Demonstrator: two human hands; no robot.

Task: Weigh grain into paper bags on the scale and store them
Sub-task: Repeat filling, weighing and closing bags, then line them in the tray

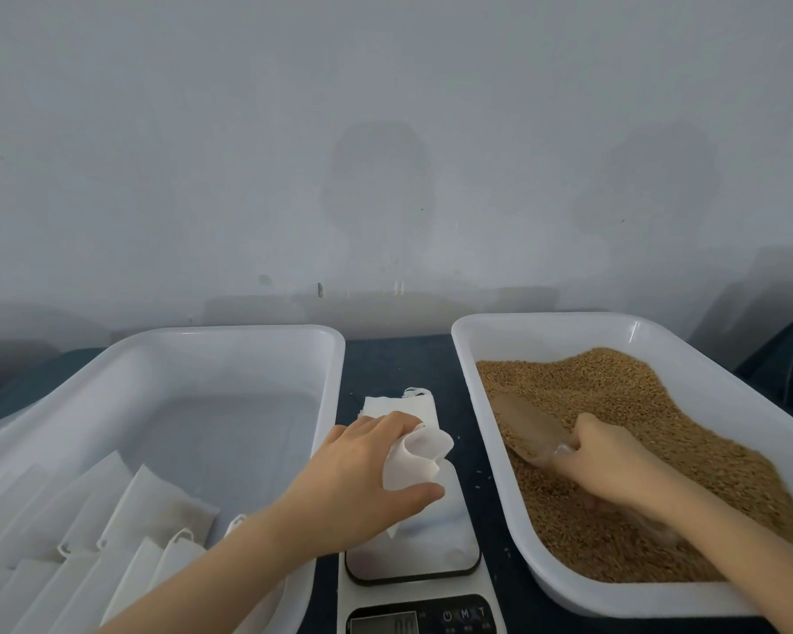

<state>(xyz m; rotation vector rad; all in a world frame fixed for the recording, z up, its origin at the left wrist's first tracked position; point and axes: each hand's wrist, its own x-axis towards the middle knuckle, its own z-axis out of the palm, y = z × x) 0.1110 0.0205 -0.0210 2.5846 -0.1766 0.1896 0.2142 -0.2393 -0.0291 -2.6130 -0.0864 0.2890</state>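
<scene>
Filling the upper half of the frame: pale grey wall (385, 130), matte, with faint darker blotches and blurred shadows.

Lower left: white plastic tub (230, 332), rectangular with rounded corners and a smooth glossy rim, near end cut off by the frame edge. Inside it at lower left, flat white paper bags (111, 519) overlapping like shingles, some with small handles. Impossible to tell whether filled.

Lower right: matching white tub (545, 318), partly cut off at the right edge, heaped with tan, granular grain (637, 404), piled higher toward the back.

Between and under the tubs: dark blue bench (394, 359), mostly covered, with a few stray grains.

Lower centre: white kitchen scale (431, 555), glossy rounded platform, front cut off by the bottom edge; display (385, 626) blurred, digits unreadable.

Behind the scale: small stack of flat white bags (399, 407), near end hidden by the left hand.

Left hand (362, 469), centre: thumb and curled fingers pinching a soft, crumpled white paper bag (417, 459), mouth open, just above the scale platform; bottom of the bag hidden behind the hand.

Right hand (600, 455), inside the grain tub: fingers wrapped round the handle of a translucent plastic scoop (527, 423), bowl lying on the grain, contents hard to make out.
</scene>
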